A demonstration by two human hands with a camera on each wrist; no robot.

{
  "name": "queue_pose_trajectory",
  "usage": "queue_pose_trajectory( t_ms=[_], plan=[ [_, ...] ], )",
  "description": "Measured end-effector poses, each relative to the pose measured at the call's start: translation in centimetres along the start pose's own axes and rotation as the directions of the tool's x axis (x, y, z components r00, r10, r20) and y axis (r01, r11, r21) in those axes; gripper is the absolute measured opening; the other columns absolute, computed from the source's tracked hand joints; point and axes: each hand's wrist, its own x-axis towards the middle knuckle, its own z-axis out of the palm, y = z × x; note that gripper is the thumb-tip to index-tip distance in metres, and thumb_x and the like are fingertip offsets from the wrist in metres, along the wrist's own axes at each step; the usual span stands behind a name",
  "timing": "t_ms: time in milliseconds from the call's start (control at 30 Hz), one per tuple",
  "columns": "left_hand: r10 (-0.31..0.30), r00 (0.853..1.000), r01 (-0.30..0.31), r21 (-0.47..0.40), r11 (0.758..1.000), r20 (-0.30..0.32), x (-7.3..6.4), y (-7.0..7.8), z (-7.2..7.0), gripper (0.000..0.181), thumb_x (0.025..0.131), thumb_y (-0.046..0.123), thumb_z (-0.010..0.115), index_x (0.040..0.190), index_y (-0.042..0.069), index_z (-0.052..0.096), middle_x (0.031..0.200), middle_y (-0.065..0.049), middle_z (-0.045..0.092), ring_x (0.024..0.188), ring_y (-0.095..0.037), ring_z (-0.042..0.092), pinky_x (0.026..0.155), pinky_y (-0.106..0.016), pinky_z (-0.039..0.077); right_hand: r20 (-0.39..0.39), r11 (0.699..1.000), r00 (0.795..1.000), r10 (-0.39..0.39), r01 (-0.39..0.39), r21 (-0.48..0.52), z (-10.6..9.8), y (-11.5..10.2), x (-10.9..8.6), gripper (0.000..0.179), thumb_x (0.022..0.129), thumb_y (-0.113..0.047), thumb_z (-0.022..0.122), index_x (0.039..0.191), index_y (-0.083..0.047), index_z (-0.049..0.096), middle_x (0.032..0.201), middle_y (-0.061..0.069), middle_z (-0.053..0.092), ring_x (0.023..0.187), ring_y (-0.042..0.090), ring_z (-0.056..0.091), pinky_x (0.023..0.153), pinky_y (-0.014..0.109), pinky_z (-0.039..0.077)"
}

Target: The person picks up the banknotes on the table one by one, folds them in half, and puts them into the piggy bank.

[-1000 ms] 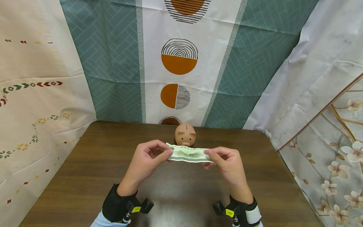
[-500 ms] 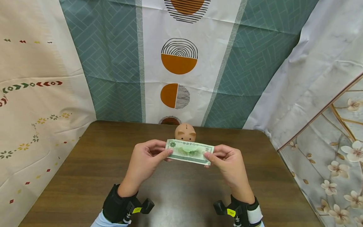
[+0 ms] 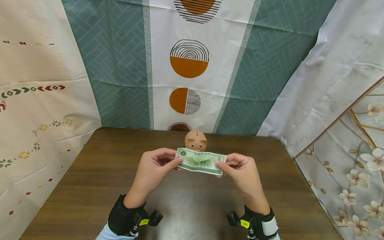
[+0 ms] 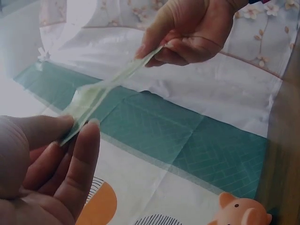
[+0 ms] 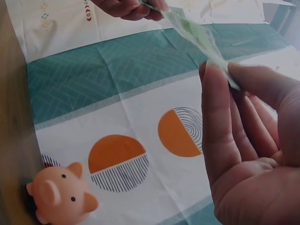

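Note:
A green-and-white banknote point(image 3: 199, 160) is stretched between both hands above the table, its printed face toward the head camera. My left hand point(image 3: 156, 171) pinches its left end between thumb and fingers. At the other end, my right hand point(image 3: 240, 175) pinches it the same way. Both wrist views show the banknote point(image 4: 101, 91) edge-on and slightly bent, with thumbs against the fingers. Just behind it stands a pinkish-orange piggy bank point(image 3: 195, 140) with a slot on top; the note overlaps its lower part in the head view. The piggy bank point(image 5: 61, 194) faces me.
The brown wooden table point(image 3: 120, 143) reaches back to a hanging teal and white cloth point(image 3: 126, 83) with orange circles. A cream patterned cloth point(image 3: 48, 110) borders the left side, and a white floral cloth point(image 3: 336, 160) the right.
The banknote has tipped up from nearly flat so that its printed face shows, then leaned back slightly. Both hands keep their pinch and stay almost in place.

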Motion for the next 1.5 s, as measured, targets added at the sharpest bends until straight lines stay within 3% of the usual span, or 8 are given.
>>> queue_pose_trajectory(
  t_ms=[133, 400, 733, 967, 1133, 1300, 1400, 1500],
  plan=[
    [0.059, 0.997, -0.058, -0.019, 0.998, 0.045, 0.0, -0.2, -0.1, 0.013, 0.088, 0.003, 0.078, 0.101, 0.001, 0.076, 0.091, -0.016, 0.075, 0.066, -0.017, 0.07, 0.063, -0.03, 0.061, 0.087, 0.999, 0.995, -0.047, 0.046, 0.015, -0.3, -0.1, -0.1, 0.023, 0.085, 0.013, 0.073, 0.092, -0.01, 0.077, 0.082, -0.002, 0.078, 0.061, 0.011, 0.07, 0.059, 0.03, 0.061],
    [0.121, 0.983, -0.117, -0.037, 0.992, 0.139, -0.1, -0.4, 0.0, 0.008, 0.093, 0.001, 0.073, 0.1, 0.002, 0.076, 0.089, -0.014, 0.074, 0.068, -0.01, 0.063, 0.06, -0.025, 0.056, 0.258, 0.995, 0.964, -0.056, 0.075, -0.067, -0.2, 0.1, -0.4, 0.011, 0.09, 0.007, 0.072, 0.1, 0.012, 0.071, 0.091, -0.002, 0.079, 0.068, 0.012, 0.074, 0.062, 0.034, 0.062],
    [0.113, 0.973, -0.116, 0.002, 0.993, 0.2, 0.0, -0.5, 0.4, 0.006, 0.093, 0.005, 0.074, 0.097, 0.006, 0.077, 0.089, -0.009, 0.075, 0.073, -0.008, 0.063, 0.061, -0.025, 0.055, 0.406, 0.988, 0.913, -0.027, 0.087, -0.13, 1.3, 0.8, -0.6, 0.011, 0.088, 0.004, 0.075, 0.099, 0.001, 0.076, 0.086, 0.006, 0.076, 0.069, 0.007, 0.07, 0.055, 0.03, 0.058],
    [0.095, 0.973, -0.102, 0.02, 0.995, 0.21, -0.1, -0.6, 0.5, 0.006, 0.093, 0.006, 0.074, 0.097, 0.008, 0.077, 0.089, -0.008, 0.075, 0.072, -0.008, 0.061, 0.059, -0.024, 0.054, 0.417, 0.978, 0.908, -0.036, 0.118, -0.173, 1.8, 1.0, -0.5, 0.005, 0.088, 0.001, 0.078, 0.092, -0.003, 0.077, 0.078, 0.018, 0.073, 0.063, 0.002, 0.063, 0.051, 0.026, 0.054],
    [0.101, 0.975, -0.101, -0.013, 0.995, 0.199, -0.2, -0.6, 0.7, 0.014, 0.093, 0.005, 0.073, 0.107, 0.005, 0.075, 0.096, -0.011, 0.074, 0.074, -0.01, 0.062, 0.062, -0.023, 0.054, 0.344, 0.972, 0.938, -0.04, 0.116, -0.205, 1.9, 1.1, -0.5, 0.006, 0.087, -0.001, 0.079, 0.092, -0.005, 0.078, 0.079, 0.011, 0.075, 0.061, 0.004, 0.062, 0.05, 0.027, 0.054],
    [0.103, 0.979, -0.085, -0.107, 0.991, 0.175, -0.2, -0.7, 1.1, 0.028, 0.093, 0.001, 0.072, 0.12, -0.001, 0.068, 0.102, -0.017, 0.071, 0.087, -0.014, 0.067, 0.078, -0.024, 0.059, 0.113, 0.978, 0.993, -0.028, 0.051, -0.2, 2.3, 1.2, -0.2, 0.006, 0.086, -0.001, 0.08, 0.091, 0.0, 0.077, 0.081, -0.003, 0.076, 0.062, 0.007, 0.064, 0.053, 0.026, 0.055],
    [0.071, 0.986, -0.052, -0.129, 0.99, 0.148, -0.1, -0.9, 1.5, 0.028, 0.093, 0.002, 0.073, 0.12, -0.001, 0.069, 0.1, -0.017, 0.07, 0.087, -0.013, 0.068, 0.079, -0.023, 0.059, -0.027, 0.991, 0.999, -0.023, 0.019, -0.135, 2.8, 1.4, 0.0, 0.011, 0.086, 0.002, 0.078, 0.093, 0.01, 0.074, 0.08, -0.005, 0.076, 0.064, 0.008, 0.066, 0.058, 0.027, 0.058],
    [0.033, 0.991, -0.017, -0.125, 0.992, 0.127, -0.1, -0.9, 1.8, 0.024, 0.093, 0.004, 0.073, 0.117, 0.0, 0.071, 0.097, -0.015, 0.069, 0.082, -0.013, 0.067, 0.073, -0.023, 0.059, -0.111, 0.996, 0.994, -0.013, 0.004, -0.085, 3.2, 1.5, 0.0, 0.015, 0.086, 0.004, 0.078, 0.095, 0.015, 0.072, 0.079, -0.004, 0.076, 0.065, 0.008, 0.067, 0.06, 0.026, 0.059]
  ],
)
